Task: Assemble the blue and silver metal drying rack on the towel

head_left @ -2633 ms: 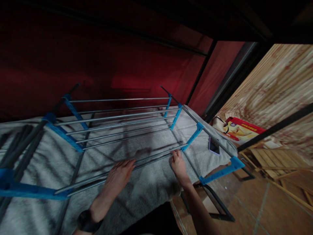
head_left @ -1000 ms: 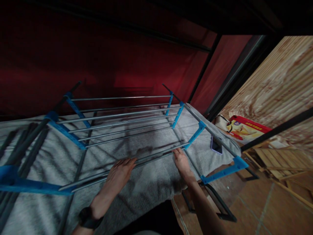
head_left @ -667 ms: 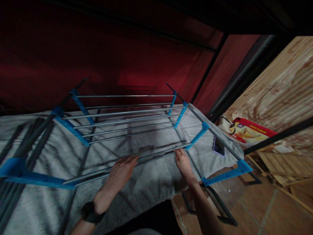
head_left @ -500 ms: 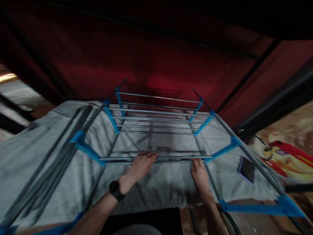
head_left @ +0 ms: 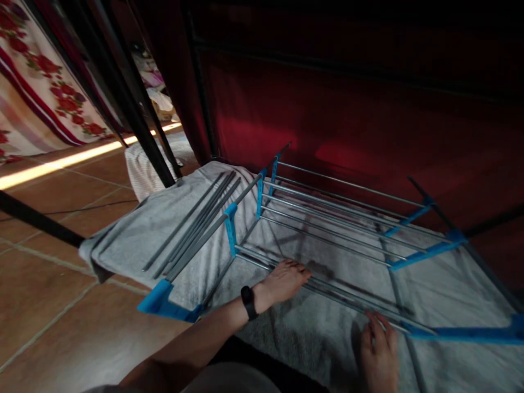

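A metal rack with blue connectors lies on a grey towel on the floor. The left hand rests flat, fingers spread, on its near rods; the right hand curls its fingers around those rods. Loose grey rods lie left.

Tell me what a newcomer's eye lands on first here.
The metal rack with bright blue brackets stands out, lying on a grey towel at centre. The left hand rests on its nearest rods, the right hand at their right end. Loose grey rods lie to the left.
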`<state>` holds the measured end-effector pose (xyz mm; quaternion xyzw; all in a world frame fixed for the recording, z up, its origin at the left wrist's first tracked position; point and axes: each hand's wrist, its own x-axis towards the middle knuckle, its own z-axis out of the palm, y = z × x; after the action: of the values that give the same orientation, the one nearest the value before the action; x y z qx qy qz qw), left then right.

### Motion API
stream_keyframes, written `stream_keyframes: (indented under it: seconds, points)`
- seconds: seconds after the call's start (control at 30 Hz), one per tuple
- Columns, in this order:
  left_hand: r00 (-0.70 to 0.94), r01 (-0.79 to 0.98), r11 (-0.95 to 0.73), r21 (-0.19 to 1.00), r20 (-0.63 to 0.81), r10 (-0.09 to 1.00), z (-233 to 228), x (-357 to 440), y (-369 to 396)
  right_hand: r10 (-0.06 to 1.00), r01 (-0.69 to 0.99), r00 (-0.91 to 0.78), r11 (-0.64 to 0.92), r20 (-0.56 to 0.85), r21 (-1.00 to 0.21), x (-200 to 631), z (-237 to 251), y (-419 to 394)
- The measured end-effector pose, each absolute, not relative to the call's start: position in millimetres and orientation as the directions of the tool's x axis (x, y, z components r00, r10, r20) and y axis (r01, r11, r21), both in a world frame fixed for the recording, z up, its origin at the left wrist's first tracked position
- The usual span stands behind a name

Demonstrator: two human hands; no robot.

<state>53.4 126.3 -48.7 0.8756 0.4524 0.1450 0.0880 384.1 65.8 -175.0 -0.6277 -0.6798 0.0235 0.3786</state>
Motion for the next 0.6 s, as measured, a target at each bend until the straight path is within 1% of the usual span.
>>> stream_keyframes:
  seconds: [0.2,0.27,0.33,0.4,0.47,0.53,0.6]
  points:
    - [0.516,0.795,-0.557,0.243,0.213,0.83,-54,52,123,0.872,0.783,0.005,0.301,0.489,-0.544,338,-181,62]
    - [0.485,0.801,-0.546,0.245,0.268,0.832,-55,52,120,0.869,0.764,-0.016,0.329,0.494,-0.554,328,-185,60]
    - [0.427,0.807,-0.527,0.267,0.353,0.833,-57,50,114,0.862,0.746,-0.021,0.351,0.507,-0.566,323,-189,58]
    - [0.347,0.804,-0.503,0.316,0.439,0.829,-61,46,103,0.85,0.73,-0.027,0.376,0.526,-0.571,322,-193,57]
    - [0.261,0.792,-0.475,0.382,0.492,0.831,-70,39,87,0.839,0.723,-0.031,0.394,0.544,-0.567,323,-195,54]
    - [0.156,0.778,-0.423,0.464,0.51,0.846,-84,29,71,0.825,0.723,-0.038,0.412,0.564,-0.554,324,-193,52]
    - [-0.015,0.759,-0.316,0.57,0.5,0.866,-101,18,57,0.813,0.73,-0.07,0.436,0.578,-0.525,322,-187,49]
